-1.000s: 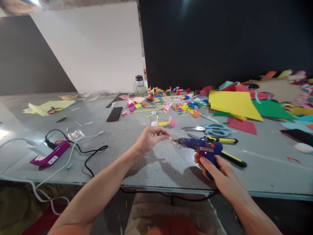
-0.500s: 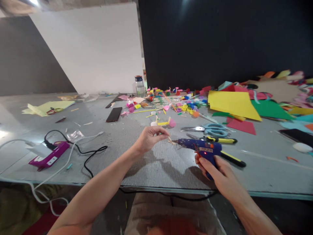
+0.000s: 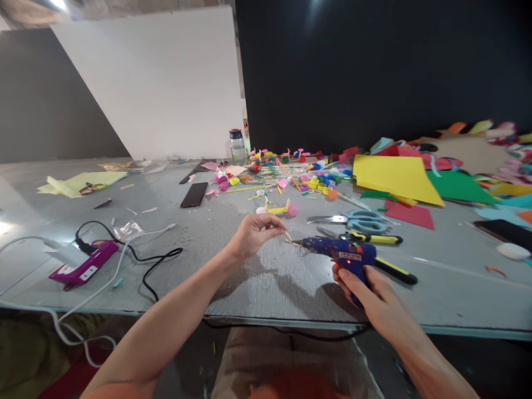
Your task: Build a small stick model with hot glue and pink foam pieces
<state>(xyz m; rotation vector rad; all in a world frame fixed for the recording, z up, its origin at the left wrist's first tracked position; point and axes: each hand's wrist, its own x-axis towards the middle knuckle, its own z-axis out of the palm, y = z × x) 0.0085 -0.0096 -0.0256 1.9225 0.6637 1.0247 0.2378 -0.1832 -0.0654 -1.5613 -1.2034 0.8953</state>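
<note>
Little has shifted since the earlier frame: the glue gun (image 3: 353, 252) sits marginally lower, and the left hand (image 3: 251, 235) holds its former position.

Grip status: I keep the left thumb and fingertips pinched on a small wooden piece (image 3: 288, 236), suspended above the bench (image 3: 249, 302), midway along its near edge. I have the right hand (image 3: 376, 291) wrapped around the glue gun handle, with fingers at the orange trigger (image 3: 334, 264). The nozzle points toward the left edge, its tip close to the wooden piece; contact cannot be confirmed. The red indicator (image 3: 348, 261) is lit.

Progress: a small assembly (image 3: 277, 210), with a yellow bar and a pink rounded part, stands beyond the left hand, toward the far edge. Its parts appear joined. The wooden piece remains separate from it. I cannot see whether adhesive has been applied. Numerous loose coloured parts (image 3: 313, 183) lie near the far edge; how many require work cannot be determined.

Adjacent equipment: blue-handled scissors (image 3: 368, 221) rest beyond the glue gun. A purple power strip (image 3: 100, 260) lies toward the near left corner.
</note>
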